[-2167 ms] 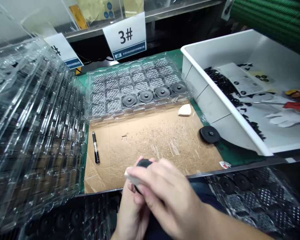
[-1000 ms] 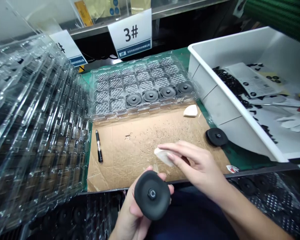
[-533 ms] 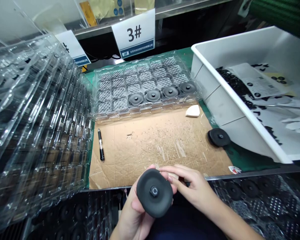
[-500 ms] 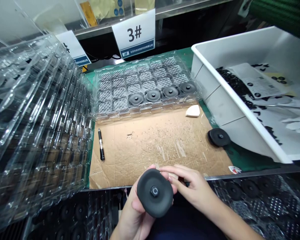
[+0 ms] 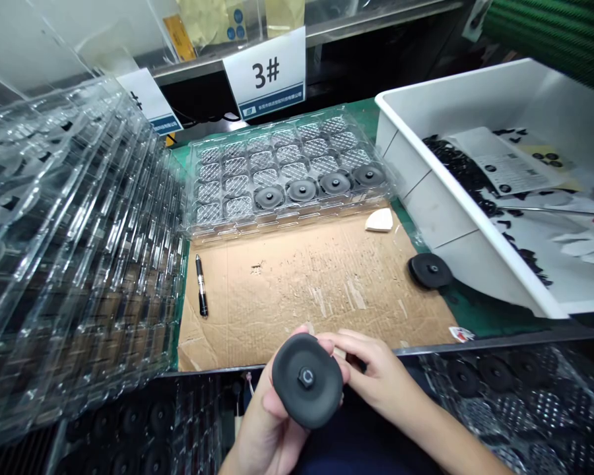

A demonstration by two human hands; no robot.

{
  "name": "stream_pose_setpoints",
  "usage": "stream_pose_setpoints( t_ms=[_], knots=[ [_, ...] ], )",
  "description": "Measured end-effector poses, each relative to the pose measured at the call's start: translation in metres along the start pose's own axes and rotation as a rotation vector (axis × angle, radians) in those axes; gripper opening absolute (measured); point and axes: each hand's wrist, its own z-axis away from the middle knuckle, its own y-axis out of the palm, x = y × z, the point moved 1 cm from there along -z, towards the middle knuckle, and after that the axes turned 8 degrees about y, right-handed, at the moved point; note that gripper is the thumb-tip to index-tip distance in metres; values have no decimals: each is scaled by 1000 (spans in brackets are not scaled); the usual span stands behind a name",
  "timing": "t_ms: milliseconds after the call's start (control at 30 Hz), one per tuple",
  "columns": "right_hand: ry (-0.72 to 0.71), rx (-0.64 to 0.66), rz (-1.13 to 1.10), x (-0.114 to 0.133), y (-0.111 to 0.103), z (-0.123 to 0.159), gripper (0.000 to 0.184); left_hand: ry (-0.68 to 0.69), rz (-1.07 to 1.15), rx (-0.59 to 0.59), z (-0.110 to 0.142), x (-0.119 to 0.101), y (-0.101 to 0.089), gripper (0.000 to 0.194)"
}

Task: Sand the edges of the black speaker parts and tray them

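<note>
While L hand [image 5: 270,432], half-closed, cups black disc [image 5: 307,381], R hand [image 5: 373,373] curls, touching its rim.

Blister tray [image 5: 290,177] behind cardboard sheet [image 5: 297,297], stacked trays [image 5: 79,224] on left, plastic bin [image 5: 450,254] on right; pen [image 5: 201,285] on cardboard, loose disc [image 5: 430,270] at its right edge, before bin.

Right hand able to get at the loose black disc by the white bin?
Probably yes. Only cardboard lies between the right hand and the loose black disc. But that hand is up against the held disc in the left hand, seemingly pinching a pale pad, so it would likely need to let go first.
</note>
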Motion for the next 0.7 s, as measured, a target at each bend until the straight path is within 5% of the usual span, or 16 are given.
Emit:
stream_pose_setpoints(
  t_ms=[433, 700],
  knots=[
    [2, 22, -4, -2, 4, -4, 50, -45, 5, -90, -2, -1, 2, 60],
    [13, 37, -23, -1, 5, -3, 41, -37, 16, -118, -3, -1, 4, 59]
  ],
)
